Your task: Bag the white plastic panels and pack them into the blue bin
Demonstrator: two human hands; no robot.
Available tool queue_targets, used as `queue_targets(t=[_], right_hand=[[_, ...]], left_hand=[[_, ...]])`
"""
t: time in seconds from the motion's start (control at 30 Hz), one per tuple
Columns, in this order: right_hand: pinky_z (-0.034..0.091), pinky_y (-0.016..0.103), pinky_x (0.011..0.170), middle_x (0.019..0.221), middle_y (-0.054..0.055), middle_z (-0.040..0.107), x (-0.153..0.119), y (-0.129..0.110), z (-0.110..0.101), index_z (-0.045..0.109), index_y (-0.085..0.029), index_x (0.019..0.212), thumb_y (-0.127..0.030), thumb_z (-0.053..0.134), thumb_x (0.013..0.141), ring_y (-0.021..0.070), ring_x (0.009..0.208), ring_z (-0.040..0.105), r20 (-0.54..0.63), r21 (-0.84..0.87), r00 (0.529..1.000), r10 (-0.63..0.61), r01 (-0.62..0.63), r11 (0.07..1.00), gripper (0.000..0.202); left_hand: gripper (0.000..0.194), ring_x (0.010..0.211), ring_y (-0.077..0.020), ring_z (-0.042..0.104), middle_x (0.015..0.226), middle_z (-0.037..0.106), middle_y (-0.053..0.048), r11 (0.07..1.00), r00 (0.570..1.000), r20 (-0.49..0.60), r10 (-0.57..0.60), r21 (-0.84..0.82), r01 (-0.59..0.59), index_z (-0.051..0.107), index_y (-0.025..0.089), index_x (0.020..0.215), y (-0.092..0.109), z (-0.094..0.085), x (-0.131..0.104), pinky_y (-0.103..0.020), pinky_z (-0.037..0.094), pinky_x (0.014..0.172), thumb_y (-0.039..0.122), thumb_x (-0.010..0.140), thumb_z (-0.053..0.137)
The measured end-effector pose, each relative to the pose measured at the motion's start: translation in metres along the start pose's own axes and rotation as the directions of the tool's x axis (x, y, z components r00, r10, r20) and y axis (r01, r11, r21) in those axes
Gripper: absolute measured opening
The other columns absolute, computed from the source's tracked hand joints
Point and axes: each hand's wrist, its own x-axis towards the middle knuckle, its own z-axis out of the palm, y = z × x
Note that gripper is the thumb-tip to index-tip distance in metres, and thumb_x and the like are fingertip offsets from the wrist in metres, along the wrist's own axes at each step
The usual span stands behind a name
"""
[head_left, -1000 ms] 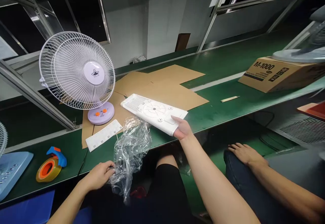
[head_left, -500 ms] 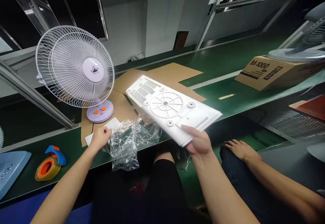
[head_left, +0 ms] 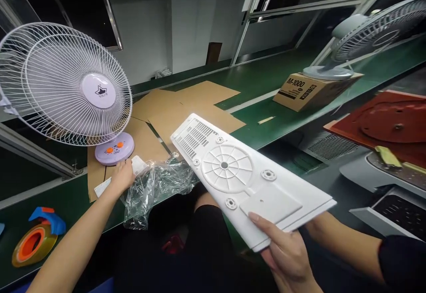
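Observation:
My right hand (head_left: 289, 253) grips the near right corner of a long white plastic panel (head_left: 282, 204), thumb on top. The panel has slots at one end, a round ribbed disc in the middle and round feet; it is tilted in the air over the bench edge. My left hand (head_left: 123, 175) is closed, fingers curled down on a white sheet (head_left: 138, 165) with small printed marks. Beside it lies crumpled clear plastic wrap (head_left: 143, 195). A lilac fan (head_left: 100, 91) with orange knobs stands just behind my left hand.
Flat cardboard (head_left: 199, 102) lies on the green bench (head_left: 259, 140). A tape dispenser (head_left: 31, 242) sits at left. To the right, a grey fan (head_left: 328, 71) stands on a carton (head_left: 296, 90), near a red board (head_left: 382, 120). Another person's forearm (head_left: 349, 240) extends behind the panel.
My view has turned to the right. The white panel has come nearer and lower right in my right hand. My left hand stays at the sheet. The other person's forearm is now partly behind the panel.

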Motion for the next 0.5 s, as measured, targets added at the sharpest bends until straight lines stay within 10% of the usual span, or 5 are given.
queue_targets(t=[0.17, 0.33, 0.5], right_hand=[[0.055, 0.061, 0.121, 0.151, 0.015, 0.068, -0.027, 0.019, 0.001, 0.059, -0.021, 0.16, -0.033, 0.097, 0.073, 0.0434, 0.141, 0.064, -0.086, -0.092, 0.996, -0.037, 0.029, 0.995, 0.096], [0.055, 0.061, 0.121, 0.145, 0.013, 0.073, -0.04, 0.054, -0.011, 0.063, -0.024, 0.157, -0.039, 0.097, 0.076, 0.0424, 0.137, 0.068, -0.053, -0.149, 0.996, -0.067, 0.059, 0.987, 0.089], [0.053, 0.062, 0.123, 0.138, 0.011, 0.077, -0.058, 0.064, -0.032, 0.071, -0.024, 0.148, -0.044, 0.096, 0.076, 0.0444, 0.14, 0.064, -0.06, -0.284, 0.987, -0.149, 0.126, 0.95, 0.079]], left_hand=[[0.057, 0.145, -0.0342, 0.055, 0.151, 0.066, -0.015, 0.895, 0.902, 0.075, 0.424, -0.19, -0.405, 0.067, 0.021, 0.14, 0.056, -0.021, 0.02, -0.045, 0.039, 0.123, 0.008, 0.085, 0.063], [0.037, 0.127, -0.0322, 0.07, 0.139, 0.074, -0.014, 0.877, 0.934, 0.149, 0.325, -0.418, -0.239, 0.068, 0.021, 0.131, 0.123, 0.001, 0.046, -0.039, 0.053, 0.104, 0.041, 0.102, 0.058], [0.063, 0.121, -0.0445, 0.071, 0.128, 0.077, -0.021, 0.907, 0.943, 0.166, 0.287, -0.365, -0.212, 0.069, 0.02, 0.12, 0.158, 0.038, 0.049, -0.045, 0.055, 0.095, 0.063, 0.078, 0.086]])
